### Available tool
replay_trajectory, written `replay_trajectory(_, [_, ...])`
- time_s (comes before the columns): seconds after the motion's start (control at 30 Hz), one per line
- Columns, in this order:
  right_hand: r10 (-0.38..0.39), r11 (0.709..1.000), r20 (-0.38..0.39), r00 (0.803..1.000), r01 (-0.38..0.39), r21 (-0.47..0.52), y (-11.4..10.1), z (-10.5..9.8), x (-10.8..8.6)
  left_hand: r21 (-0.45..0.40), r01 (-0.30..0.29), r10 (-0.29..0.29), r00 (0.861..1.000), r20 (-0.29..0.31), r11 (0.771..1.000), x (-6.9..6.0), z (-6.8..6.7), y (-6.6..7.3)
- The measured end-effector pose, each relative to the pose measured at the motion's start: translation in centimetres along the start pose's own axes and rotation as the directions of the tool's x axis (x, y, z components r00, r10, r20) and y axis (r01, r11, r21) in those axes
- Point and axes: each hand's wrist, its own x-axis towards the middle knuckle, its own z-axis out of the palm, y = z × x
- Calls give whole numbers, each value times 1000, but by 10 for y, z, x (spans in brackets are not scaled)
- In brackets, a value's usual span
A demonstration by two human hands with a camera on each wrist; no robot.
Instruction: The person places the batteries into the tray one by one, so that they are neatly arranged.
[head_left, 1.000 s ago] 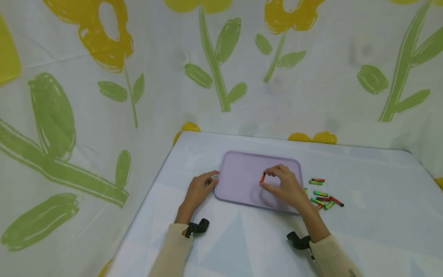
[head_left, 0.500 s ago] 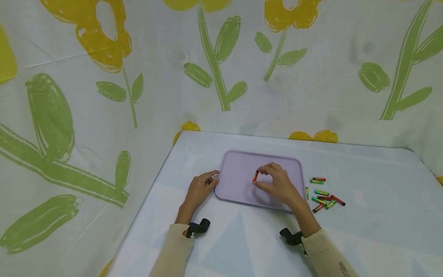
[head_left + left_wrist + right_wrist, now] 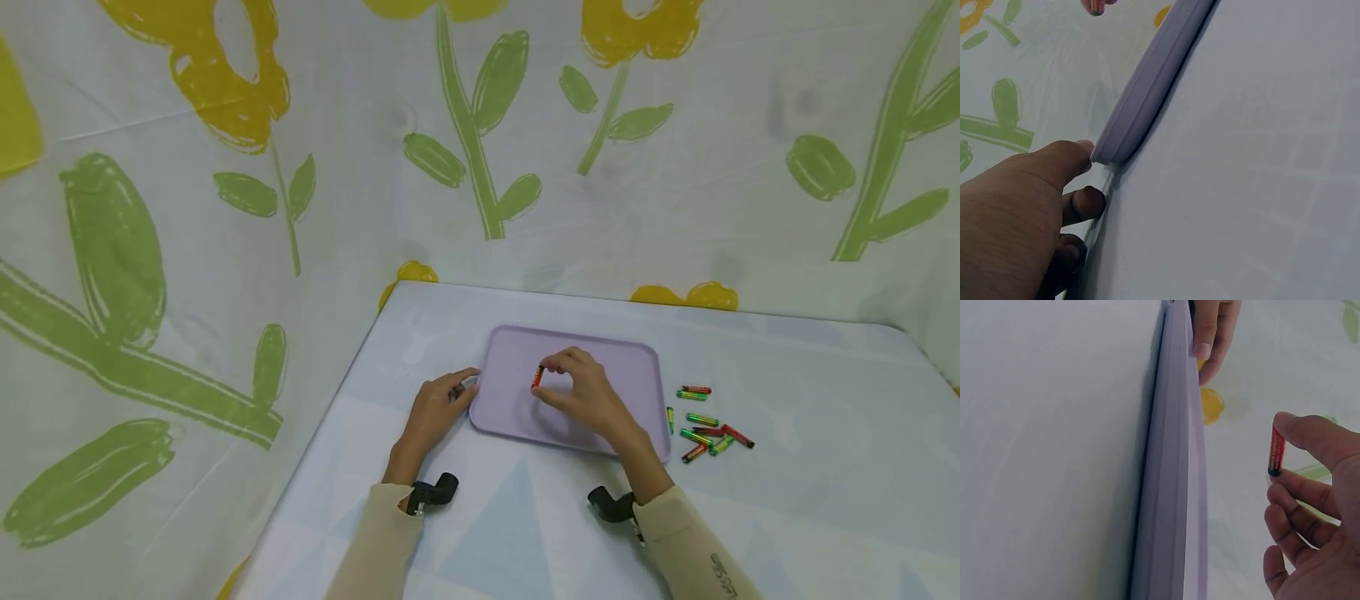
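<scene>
My right hand [image 3: 588,396] pinches a small red and black battery [image 3: 537,377] upright between thumb and a fingertip, above the tray. In the right wrist view the battery [image 3: 1277,449] is gripped by its two ends, with the other fingers loosely bent. Beneath it lies a flat lilac tray [image 3: 502,408], with nothing resting on its visible surface. At the tray's left edge my left hand [image 3: 433,412] rests with relaxed fingers. In the left wrist view its thumb touches the rim of the tray [image 3: 1141,94].
Right of the tray, several loose batteries [image 3: 702,419], green and red, lie scattered on the pale patterned table [image 3: 817,467]. Some lie across one another. A flower-printed cloth [image 3: 337,167] hangs behind and to the left of the table.
My right hand has carried the battery leftward over the tray, bringing the loose batteries at the tray's right edge fully into view. My left hand keeps its place at the tray's edge.
</scene>
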Motion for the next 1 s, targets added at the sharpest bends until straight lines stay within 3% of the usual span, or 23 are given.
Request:
replay_trajectory(0.3, [30, 999, 5, 1000, -30, -17, -11, 16, 13, -10, -40, 40, 999, -27, 999, -1, -1, 1])
replay_trajectory(0.5, [34, 999, 30, 999, -34, 27, -9, 25, 18, 2, -33, 33, 999, -17, 999, 1, 3, -7])
replay_trajectory(0.7, [47, 999, 66, 997, -49, 24, -9, 33, 21, 2, -26, 26, 1000, -2, 1000, 0, 3, -5])
replay_trajectory(1.0, [51, 998, 99, 994, -53, 21, -14, 42, 29, -1, -58, 58, 998, -18, 998, 0, 3, -9])
